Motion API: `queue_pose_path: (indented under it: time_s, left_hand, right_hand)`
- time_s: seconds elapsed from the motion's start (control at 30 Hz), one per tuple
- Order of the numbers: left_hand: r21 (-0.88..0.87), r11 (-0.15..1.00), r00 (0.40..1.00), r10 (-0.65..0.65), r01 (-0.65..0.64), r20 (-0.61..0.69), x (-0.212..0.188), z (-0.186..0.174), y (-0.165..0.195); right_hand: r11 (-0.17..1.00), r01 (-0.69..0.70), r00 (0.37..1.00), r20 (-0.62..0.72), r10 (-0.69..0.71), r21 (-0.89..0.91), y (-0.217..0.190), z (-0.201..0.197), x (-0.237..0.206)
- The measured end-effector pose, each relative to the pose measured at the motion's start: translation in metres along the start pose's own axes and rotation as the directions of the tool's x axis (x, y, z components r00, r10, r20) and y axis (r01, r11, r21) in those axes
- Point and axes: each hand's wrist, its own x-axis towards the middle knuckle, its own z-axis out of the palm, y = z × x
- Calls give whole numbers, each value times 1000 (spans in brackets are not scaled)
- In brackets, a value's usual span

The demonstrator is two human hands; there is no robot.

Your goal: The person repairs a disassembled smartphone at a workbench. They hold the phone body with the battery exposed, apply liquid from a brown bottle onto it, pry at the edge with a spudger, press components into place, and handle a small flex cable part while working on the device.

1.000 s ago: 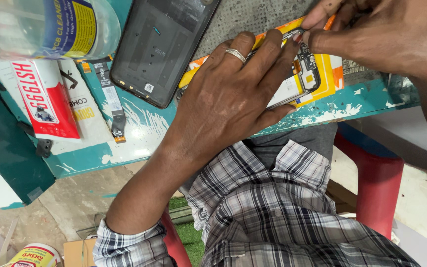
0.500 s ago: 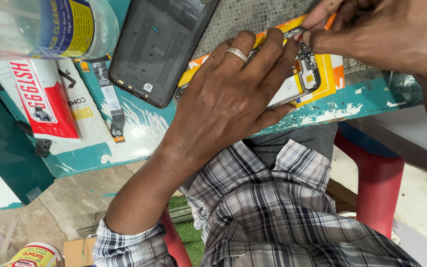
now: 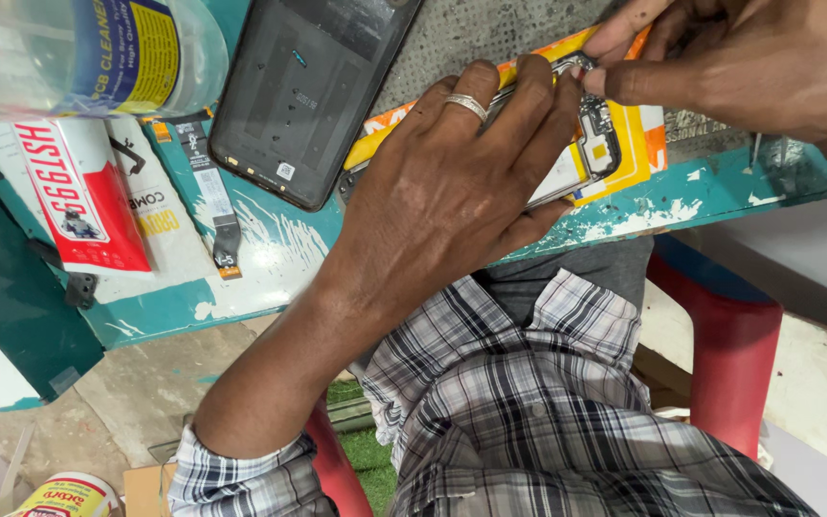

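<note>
Teal desk, paint chipped. Left hand lies flat on 1 opened phone at 1 o'clock, pinning it steady; right hand, fingers pinched narrow on its top edge. 1 back cover at 11, 1 bottle farther left.

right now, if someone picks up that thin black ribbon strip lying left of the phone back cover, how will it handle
The ribbon strip looks thin and flat, so probably floppy and very light. Its narrow neck near the lower end suggests it could crease or tear if tugged.
</note>
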Motion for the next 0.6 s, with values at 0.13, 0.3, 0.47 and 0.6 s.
queue_pose_path:
  time_s: [0.13,0.3,0.47,0.6]
  left_hand:
    - [-24,1000,1000,-6,6,-12,-1,1,0]
    - [-38,999,1000,-13,13,-11,-3,2,0]
    - [-133,991,1000,-18,17,-6,-5,5,0]
    - [-134,991,1000,-16,16,-2,-6,6,0]
  right_hand:
    - [999,18,999,34,-20,47,8,-1,3]
    - [996,-83,992,96,79,42,12,-2,6]
    - [975,-224,965,136,222,-1,9,-5,9]
    - [995,-91,986,143,84,46,9,-5,11]
